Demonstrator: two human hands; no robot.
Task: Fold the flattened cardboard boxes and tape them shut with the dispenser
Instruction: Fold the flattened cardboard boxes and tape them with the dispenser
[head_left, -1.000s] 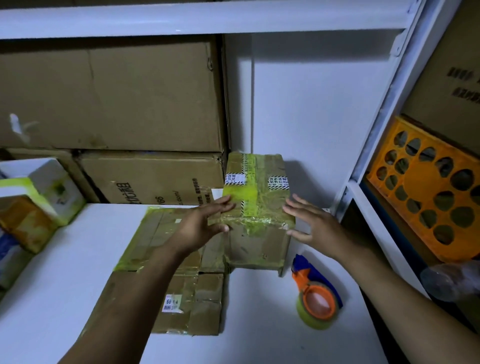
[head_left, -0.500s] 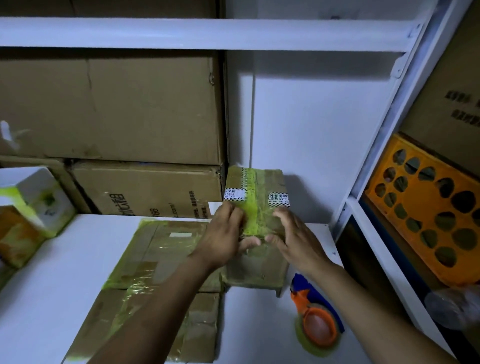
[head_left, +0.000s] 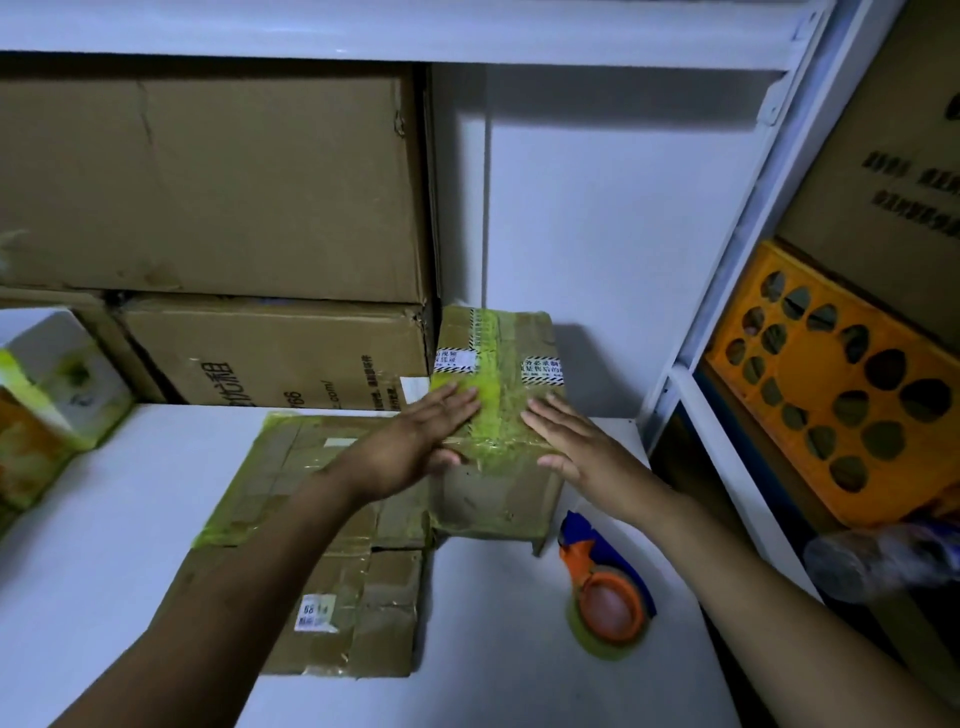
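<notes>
Your folded box (head_left: 498, 395) is worn brown cardboard with a yellow-green tape strip down its top seam and two printed labels. It stands on the white shelf (head_left: 104, 545), long axis running away from you, far end near the back wall. Your left hand (head_left: 415, 441) and right hand (head_left: 571, 441) lie flat, fingers spread, either side of the strip. The tape dispenser (head_left: 608, 597) lies just in front of the box, the flattened boxes (head_left: 332, 525) touching its left.
</notes>
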